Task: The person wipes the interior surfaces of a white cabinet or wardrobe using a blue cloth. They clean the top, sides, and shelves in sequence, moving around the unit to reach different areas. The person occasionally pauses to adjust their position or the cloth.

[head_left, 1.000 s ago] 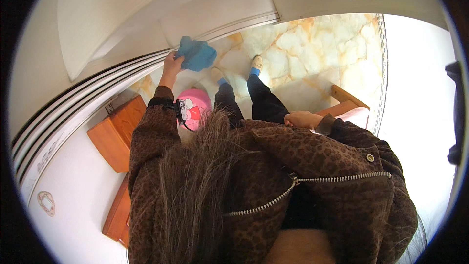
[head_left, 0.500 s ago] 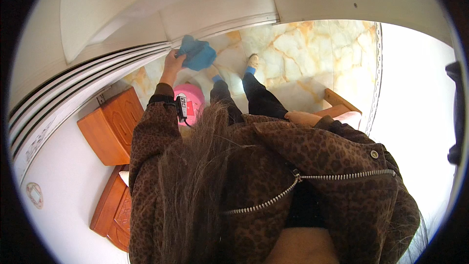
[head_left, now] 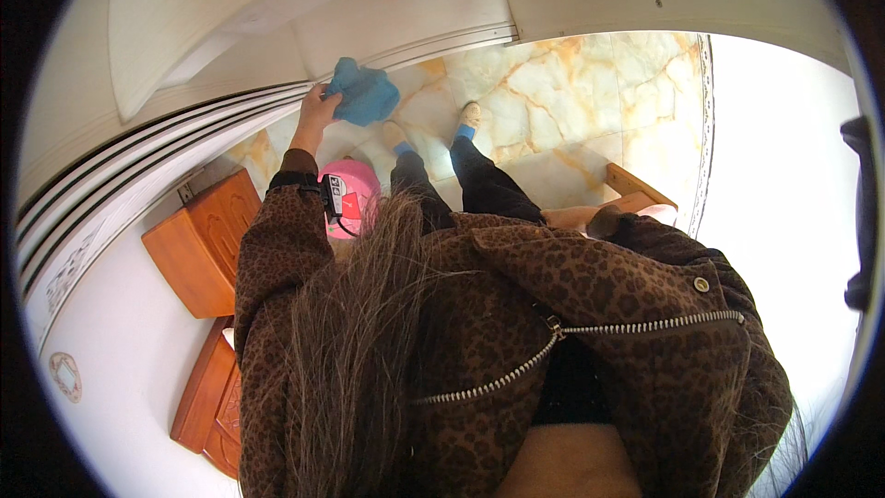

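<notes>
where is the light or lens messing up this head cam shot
In the head view, the white surface at right looks washed out; also in the head view, the black-lined strips at left bow with fisheye distortion; the head view's corners go black, though its blue cloth shows no obvious blur.

This looks like a room in a home: carved reddish-brown wooden furniture stands by a white wall with a small oval ornament, and glossy marble-patterned tiles cover the floor.
</notes>
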`<state>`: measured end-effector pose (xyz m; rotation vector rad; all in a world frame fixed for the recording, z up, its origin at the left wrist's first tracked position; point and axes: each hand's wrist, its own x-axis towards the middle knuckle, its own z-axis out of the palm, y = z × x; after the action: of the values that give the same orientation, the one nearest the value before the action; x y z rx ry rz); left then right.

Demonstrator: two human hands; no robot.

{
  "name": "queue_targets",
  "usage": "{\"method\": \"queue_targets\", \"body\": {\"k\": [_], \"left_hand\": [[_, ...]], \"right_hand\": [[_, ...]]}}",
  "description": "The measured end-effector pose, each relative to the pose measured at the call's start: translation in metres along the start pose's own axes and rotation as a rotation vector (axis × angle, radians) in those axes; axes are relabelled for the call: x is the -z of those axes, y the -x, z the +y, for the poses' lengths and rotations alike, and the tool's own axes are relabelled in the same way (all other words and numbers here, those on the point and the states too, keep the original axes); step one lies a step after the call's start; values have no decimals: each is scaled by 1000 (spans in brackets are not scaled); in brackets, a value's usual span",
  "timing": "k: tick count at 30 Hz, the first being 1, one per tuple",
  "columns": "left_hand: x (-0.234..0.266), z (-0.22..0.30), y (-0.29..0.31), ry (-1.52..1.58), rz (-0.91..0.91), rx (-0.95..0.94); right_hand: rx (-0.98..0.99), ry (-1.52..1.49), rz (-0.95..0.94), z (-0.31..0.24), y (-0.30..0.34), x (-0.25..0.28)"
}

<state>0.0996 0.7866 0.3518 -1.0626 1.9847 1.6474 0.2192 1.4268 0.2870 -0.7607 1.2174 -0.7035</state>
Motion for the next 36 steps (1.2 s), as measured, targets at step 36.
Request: {"method": "queue_targets", "body": {"k": [36], "left_hand": [[-82, -81, -178, -268, 4, 39]], "right_hand": [[-354, 420, 945, -24, -154, 321]]}}
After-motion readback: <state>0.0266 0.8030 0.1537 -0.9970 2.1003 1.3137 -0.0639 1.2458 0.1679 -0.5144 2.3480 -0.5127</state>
